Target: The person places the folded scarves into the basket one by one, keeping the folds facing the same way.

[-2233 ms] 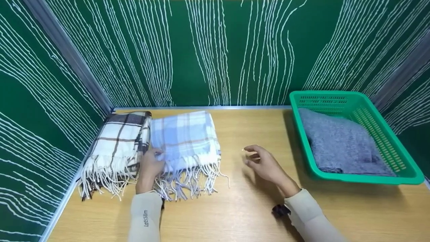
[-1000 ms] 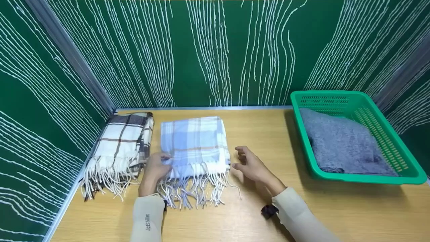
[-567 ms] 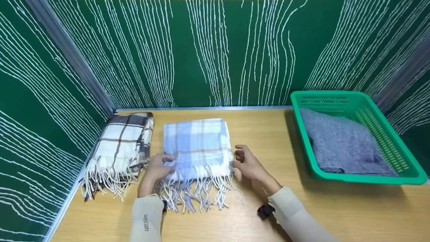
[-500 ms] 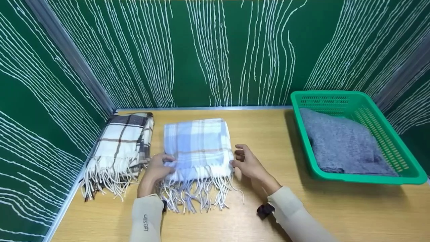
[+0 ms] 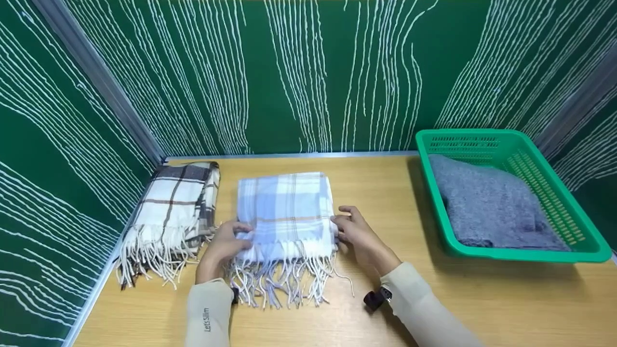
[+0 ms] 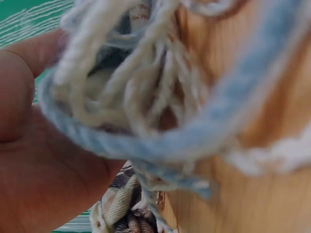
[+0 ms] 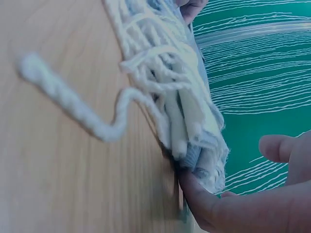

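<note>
A folded light-blue and white plaid scarf lies on the wooden table, its twisted fringe pointing towards me. My left hand holds its left edge, thumb and fingertips over the cloth. In the left wrist view, loose fringe strands cross in front of the hand and hide its fingertips. My right hand is at the scarf's right edge. In the right wrist view, one finger touches the low edge near the table, and another digit stands apart from the cloth. A folded white, brown and black plaid scarf lies to the left.
A green plastic basket stands on the right, holding a folded grey cloth. Green panels with white wavy lines enclose the table at the back and sides.
The blue scarf has slid right, away from the brown plaid one, and slightly towards me. My right hand has come left to its edge. The left hand has shifted slightly right with the scarf.
</note>
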